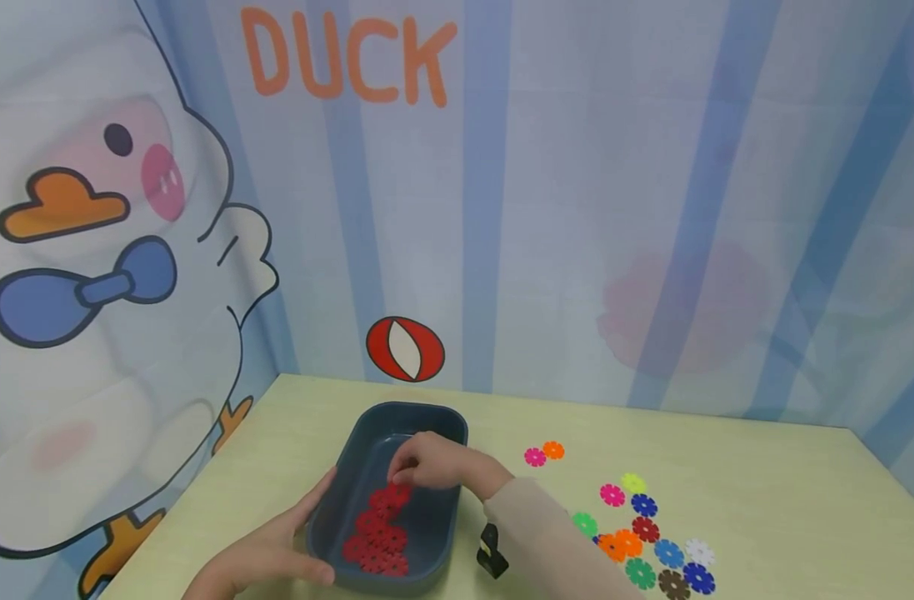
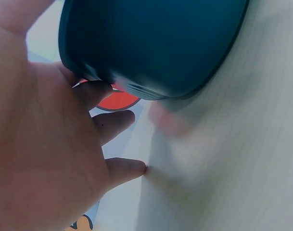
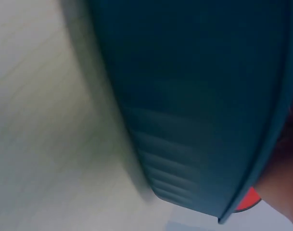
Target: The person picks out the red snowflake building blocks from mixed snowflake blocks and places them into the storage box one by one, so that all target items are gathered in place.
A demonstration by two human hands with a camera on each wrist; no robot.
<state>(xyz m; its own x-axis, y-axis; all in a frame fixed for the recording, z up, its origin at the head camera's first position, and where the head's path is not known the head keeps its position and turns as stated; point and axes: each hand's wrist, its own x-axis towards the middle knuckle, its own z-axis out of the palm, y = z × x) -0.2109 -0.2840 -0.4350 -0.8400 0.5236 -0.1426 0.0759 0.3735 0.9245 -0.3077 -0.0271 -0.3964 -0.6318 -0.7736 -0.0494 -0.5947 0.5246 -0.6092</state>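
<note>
A dark blue-grey plastic bin sits on the table, with several red flower-shaped discs spread over its floor towards the near end. My right hand reaches in over the bin's right wall, fingers curled, and its fingertips pinch at a red disc at the far end of the group. Against the bin's near left corner rests my left hand, thumb by the front and fingers along the left side. In the left wrist view, the left hand's fingers are spread beside the bin's outer wall. The bin's wall hides the right fingertips in the right wrist view.
Right of the bin lie several loose flower-shaped discs in mixed colours. A pink disc and an orange disc lie farther back. A small black object stands by the right sleeve. A printed duck curtain hangs behind the table.
</note>
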